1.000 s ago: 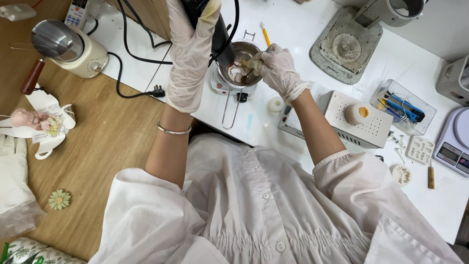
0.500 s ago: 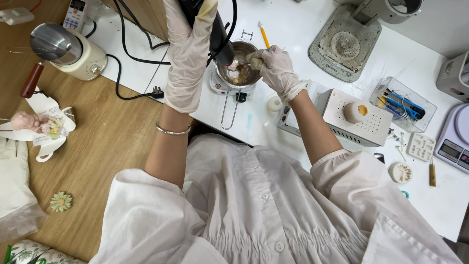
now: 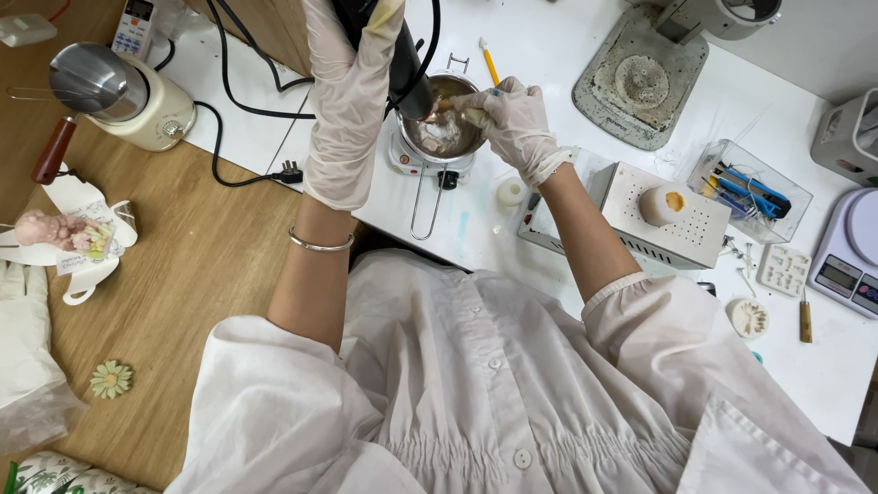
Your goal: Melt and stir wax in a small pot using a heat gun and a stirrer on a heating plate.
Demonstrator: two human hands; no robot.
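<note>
A small grey rectangular screen (image 3: 836,273) sits on the white kitchen scale (image 3: 851,261) (far right); a white paper tag (image 3: 71,263) lies far left.

- Black heat tool (image 3: 407,64): upper body cut off by top edge; grip area covered by the gloved left hand (image 3: 352,101), so the hold itself is not visible.
- Small metal pot (image 3: 446,123): near rim hidden behind tool nozzle and right hand (image 3: 512,119); pale contents too blurred to identify.
- Stirring stick (image 3: 445,103) in right hand: only a short length shows beyond the fingers; tip not discernible.
- Grey machine (image 3: 722,14) at top: cut off by frame.
- Digital scale (image 3: 851,261): right part cut off by edge.
- Clear tray (image 3: 745,192): small tools inside too small to tell apart.
</note>
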